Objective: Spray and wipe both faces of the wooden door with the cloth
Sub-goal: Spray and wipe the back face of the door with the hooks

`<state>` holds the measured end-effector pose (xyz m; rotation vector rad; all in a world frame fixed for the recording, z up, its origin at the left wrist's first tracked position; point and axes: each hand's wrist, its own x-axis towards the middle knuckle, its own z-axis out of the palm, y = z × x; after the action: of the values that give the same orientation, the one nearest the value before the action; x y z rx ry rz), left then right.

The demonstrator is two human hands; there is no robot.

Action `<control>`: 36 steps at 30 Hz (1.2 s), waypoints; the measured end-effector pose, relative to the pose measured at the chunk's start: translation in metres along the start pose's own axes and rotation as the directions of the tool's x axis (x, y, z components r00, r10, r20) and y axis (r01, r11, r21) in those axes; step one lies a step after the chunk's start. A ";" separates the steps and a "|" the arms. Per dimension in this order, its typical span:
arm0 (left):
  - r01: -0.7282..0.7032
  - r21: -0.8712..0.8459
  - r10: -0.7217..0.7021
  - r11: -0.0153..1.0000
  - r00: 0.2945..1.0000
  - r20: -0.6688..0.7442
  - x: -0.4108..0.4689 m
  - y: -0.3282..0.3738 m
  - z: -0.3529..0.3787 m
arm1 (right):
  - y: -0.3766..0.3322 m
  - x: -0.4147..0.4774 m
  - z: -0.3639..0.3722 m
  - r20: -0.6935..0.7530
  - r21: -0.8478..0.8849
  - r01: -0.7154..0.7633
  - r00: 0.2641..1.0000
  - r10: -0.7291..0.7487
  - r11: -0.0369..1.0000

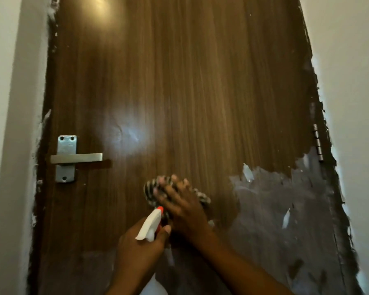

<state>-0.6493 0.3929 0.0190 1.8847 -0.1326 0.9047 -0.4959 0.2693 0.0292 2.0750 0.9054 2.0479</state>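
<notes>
The wooden door (179, 81) fills the view, shut in its frame between pale walls (354, 81). A striped cloth (151, 186) is pressed against the door's face below mid-height, right of the metal handle (77, 158). It is bunched under the right hand (183, 207), whose fingers (168, 188) are spread wide over it; the hand is blurred. Just below and to the left, a white spray bottle (150, 225) with a red nozzle is held by the left hand (139, 245) — its fingers are wrapped round the neck, the thumb up beside the trigger head, and the nozzle is pointed up toward the cloth. A dull greyish patch (275, 199) with pale flecks is seen over the lower right of the door, reaching toward the hinge (317, 143) — the wood above it is glossy.
</notes>
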 end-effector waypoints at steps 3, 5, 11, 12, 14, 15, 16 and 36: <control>0.039 -0.019 -0.037 0.999 0.996 0.085 -0.004 0.017 0.024 | 0.057 -0.089 -0.012 0.052 -0.058 -0.032 0.998 0.035 0.998; 0.068 -0.030 -0.063 0.997 0.989 0.131 -0.015 0.018 0.042 | 0.099 -0.121 -0.030 0.021 -0.038 -0.314 0.949 0.315 0.949; 0.048 -0.083 -0.036 0.995 0.990 0.133 -0.026 0.035 0.069 | 0.099 -0.031 -0.041 -0.005 0.076 -0.716 0.695 0.719 0.693; 0.021 -0.105 -0.007 0.994 0.990 0.138 -0.022 0.041 0.073 | 0.095 -0.028 -0.037 0.010 0.072 -0.640 0.768 0.641 0.765; -0.053 -0.124 0.071 0.991 0.987 0.144 -0.014 0.055 0.082 | 0.085 -0.057 -0.029 0.012 0.068 -0.426 0.905 0.426 0.902; -0.063 -0.135 0.082 0.989 0.986 0.142 -0.009 0.057 0.088 | 0.080 -0.084 -0.025 0.015 0.059 -0.335 0.942 0.335 0.940; -0.062 -0.111 0.079 0.992 0.984 0.158 -0.004 0.059 0.096 | 0.078 -0.115 -0.023 0.029 0.046 -0.286 0.958 0.284 0.957; -0.149 -0.240 0.222 0.959 0.923 0.314 0.022 0.094 0.157 | 0.171 -0.178 -0.065 0.126 0.022 -0.663 0.745 0.655 0.749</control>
<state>-0.5940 0.2238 0.0674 1.8312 -0.6056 0.6529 -0.4854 0.0247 -0.0433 2.8122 0.2037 2.1507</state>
